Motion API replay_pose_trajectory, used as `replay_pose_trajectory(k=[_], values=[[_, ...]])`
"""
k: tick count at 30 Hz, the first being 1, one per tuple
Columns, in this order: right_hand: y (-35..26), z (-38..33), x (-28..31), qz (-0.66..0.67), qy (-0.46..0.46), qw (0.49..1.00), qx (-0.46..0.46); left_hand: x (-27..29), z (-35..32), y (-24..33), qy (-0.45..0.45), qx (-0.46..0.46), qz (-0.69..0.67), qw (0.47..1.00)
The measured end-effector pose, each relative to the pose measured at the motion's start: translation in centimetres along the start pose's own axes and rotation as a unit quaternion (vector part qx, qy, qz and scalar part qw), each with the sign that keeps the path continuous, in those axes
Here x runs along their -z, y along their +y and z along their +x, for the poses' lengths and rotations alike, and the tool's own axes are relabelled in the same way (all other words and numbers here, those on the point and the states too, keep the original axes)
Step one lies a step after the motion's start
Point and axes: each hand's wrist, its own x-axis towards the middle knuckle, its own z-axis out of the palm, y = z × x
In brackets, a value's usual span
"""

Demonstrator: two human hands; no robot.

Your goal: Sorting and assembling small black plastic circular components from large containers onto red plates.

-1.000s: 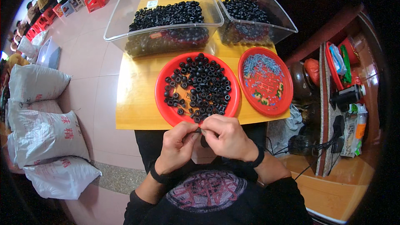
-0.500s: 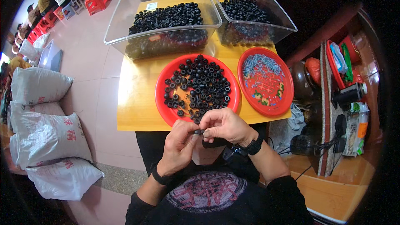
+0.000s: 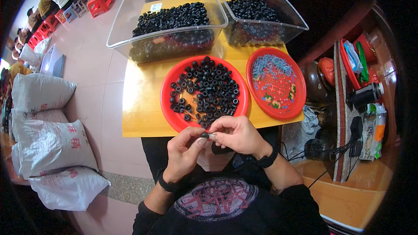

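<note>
Just in front of the near rim of a red plastic basin (image 3: 167, 112), my left hand (image 3: 182, 151) pinches a small black round part (image 3: 204, 135) between thumb and fingers. My right hand (image 3: 241, 135) is closed in a pinch against the right side of that part. Anything tiny between the right fingertips is too small to make out. Many loose black ring-like parts (image 3: 213, 80) lie in the basin. To its right, a red patterned tray (image 3: 278, 112) carries a spread of small bluish, clear-looking pieces (image 3: 273, 66).
Two clear plastic bins (image 3: 117, 39) (image 3: 300, 22) full of black parts stand at the table's (image 3: 141, 119) far side. White sacks (image 3: 50, 148) are piled on the floor at left. A shelf (image 3: 344, 148) with cables is at right. Other people sit near red stools (image 3: 100, 4) far left.
The black part has turned between my fingertips and now shows a rounder, darker face. Both hands have shifted slightly and stay pinched together. My view has moved a little.
</note>
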Motion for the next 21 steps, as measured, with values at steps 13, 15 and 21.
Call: replay_pose_trajectory(k=[13, 15, 21], values=[[1.0, -0.1, -0.8, -0.142, 0.071, 0.976, 0.146, 0.3, 0.0, -0.4, -0.016, -0.037, 0.052, 0.998], [0.9, 0.0, -1.2, -0.293, 0.096, 0.912, 0.272, 0.2, 0.2, -0.3, -0.012, -0.061, 0.091, 0.994], [1.3, 0.0, -1.6, -0.175, 0.109, 0.954, 0.217, 0.0, 0.4, -0.1, 0.012, -0.127, 0.149, 0.981]])
